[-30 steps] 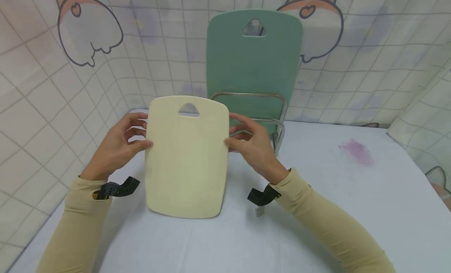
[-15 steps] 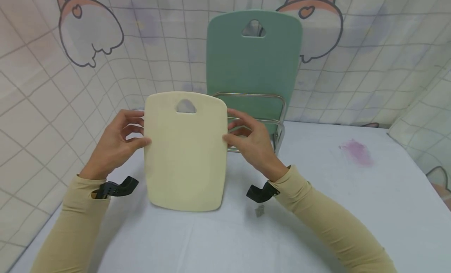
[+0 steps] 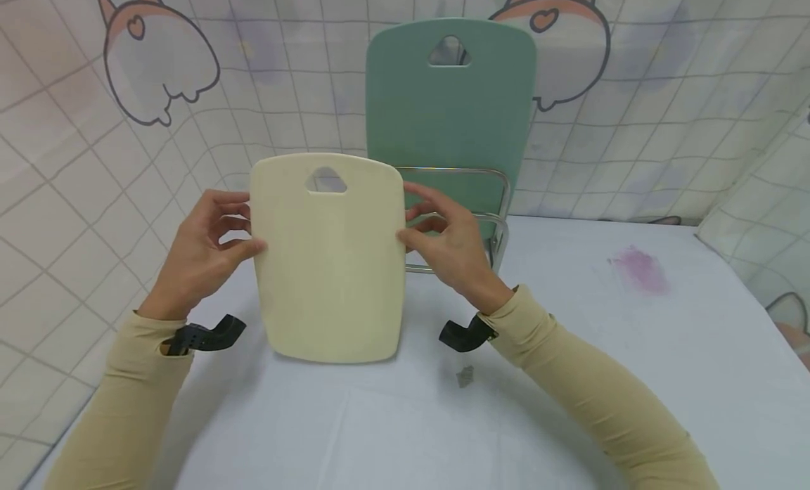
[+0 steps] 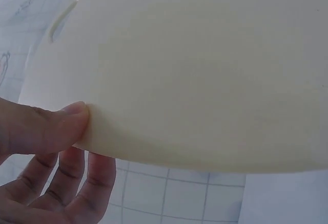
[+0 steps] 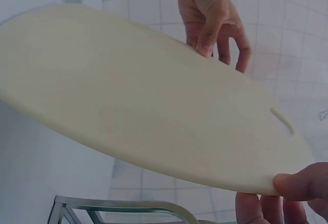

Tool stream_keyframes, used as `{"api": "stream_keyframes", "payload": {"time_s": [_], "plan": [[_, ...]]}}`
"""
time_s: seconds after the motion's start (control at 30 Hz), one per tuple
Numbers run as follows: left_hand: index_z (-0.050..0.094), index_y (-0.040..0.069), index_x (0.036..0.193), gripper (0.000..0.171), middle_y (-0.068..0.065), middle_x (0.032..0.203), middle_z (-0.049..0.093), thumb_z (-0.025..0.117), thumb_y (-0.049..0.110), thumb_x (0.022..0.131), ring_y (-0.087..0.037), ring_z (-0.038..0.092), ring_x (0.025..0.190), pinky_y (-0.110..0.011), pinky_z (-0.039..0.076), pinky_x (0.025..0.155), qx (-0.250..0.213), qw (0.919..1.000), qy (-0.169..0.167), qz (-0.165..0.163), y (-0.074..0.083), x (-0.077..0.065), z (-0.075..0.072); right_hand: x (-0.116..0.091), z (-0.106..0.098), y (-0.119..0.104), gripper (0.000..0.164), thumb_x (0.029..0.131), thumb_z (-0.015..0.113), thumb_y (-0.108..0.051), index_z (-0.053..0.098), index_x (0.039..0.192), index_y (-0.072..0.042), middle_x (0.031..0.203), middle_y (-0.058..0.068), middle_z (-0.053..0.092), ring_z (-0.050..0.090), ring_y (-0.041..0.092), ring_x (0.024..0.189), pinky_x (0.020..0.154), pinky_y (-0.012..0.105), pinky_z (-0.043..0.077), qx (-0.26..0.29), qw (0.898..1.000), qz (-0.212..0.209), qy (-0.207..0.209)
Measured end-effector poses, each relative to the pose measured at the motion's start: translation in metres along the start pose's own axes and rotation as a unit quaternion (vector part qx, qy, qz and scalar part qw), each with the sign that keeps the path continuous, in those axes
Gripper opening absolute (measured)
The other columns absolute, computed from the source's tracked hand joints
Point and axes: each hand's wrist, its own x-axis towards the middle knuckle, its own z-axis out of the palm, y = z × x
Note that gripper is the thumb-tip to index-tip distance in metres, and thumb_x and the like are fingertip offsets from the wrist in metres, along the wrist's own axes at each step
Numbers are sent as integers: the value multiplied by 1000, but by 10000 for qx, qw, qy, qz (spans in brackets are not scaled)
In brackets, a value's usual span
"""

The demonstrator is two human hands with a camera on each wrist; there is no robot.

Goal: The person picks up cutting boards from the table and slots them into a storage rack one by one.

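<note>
A cream cutting board (image 3: 329, 265) with a rounded triangular handle hole stands nearly upright in the head view, its hole at the top. My left hand (image 3: 205, 251) pinches its left edge, thumb on the near face and fingers behind. On the opposite edge my right hand (image 3: 449, 244) pinches in the same way. The left wrist view shows the thumb (image 4: 66, 126) pressed on the board's face near the edge. Both hands appear along the board's two long edges in the right wrist view. The fingertips behind the board are partly hidden.
Behind, a larger green cutting board (image 3: 449, 103) stands in a metal wire rack (image 3: 503, 230), partly covered by the cream board. A white cloth (image 3: 601, 321) with a pink stain covers the table. Tile-patterned curtain (image 3: 285, 75) hangs at the back and sides.
Both hands have raised the cream board a little and shifted it slightly left and away from me. The green board and rack stay in place.
</note>
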Motion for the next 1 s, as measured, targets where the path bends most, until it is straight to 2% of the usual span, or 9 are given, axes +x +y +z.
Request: {"api": "stream_keyframes", "payload": {"time_s": [0.1,0.3,0.4,0.57,0.83,1.0], "plan": [[48,0,138,65,12,122,56,73,-20,81,-5,63,101,-9,54,86,25,10000,67,48,3,1,-2,3,1,-3,62,86,72,2,63,142,-24,106,12,66,74,26,86,77,43,65,18,10000,-27,14],[49,3,139,66,12,122,56,72,-21,82,-6,63,103,-8,55,84,-14,9998,191,15,9,5,-7,10,2,-11,61,87,73,-4,62,141,-29,109,10,68,74,26,89,74,33,62,-320,9994,-145,66],[50,6,139,67,11,122,57,71,-22,82,-7,62,102,-8,55,82,-111,9996,273,-46,12,6,-10,14,3,-13,61,87,73,-4,62,141,-30,109,10,68,75,26,90,74,32,62,-286,9994,-209,59],[51,10,137,67,12,122,58,70,-22,82,-7,63,102,-9,55,81,-92,9992,384,-94,15,8,-14,20,5,-15,61,86,73,-3,63,140,-32,109,8,67,76,24,89,76,34,63,-170,9995,-260,50],[50,8,137,66,11,122,59,71,-22,82,-9,62,105,-9,55,82,6,9992,407,-10,20,12,-19,27,7,-16,60,87,72,0,63,140,-27,108,11,66,76,25,85,78,44,65,-84,9989,-459,67],[51,12,137,65,13,121,59,71,-20,83,-8,62,106,-10,56,81,88,9987,493,-119,24,13,-20,30,9,-18,61,86,72,1,64,140,-26,108,11,67,76,27,85,77,44,65,-55,9986,-518,77]]}}
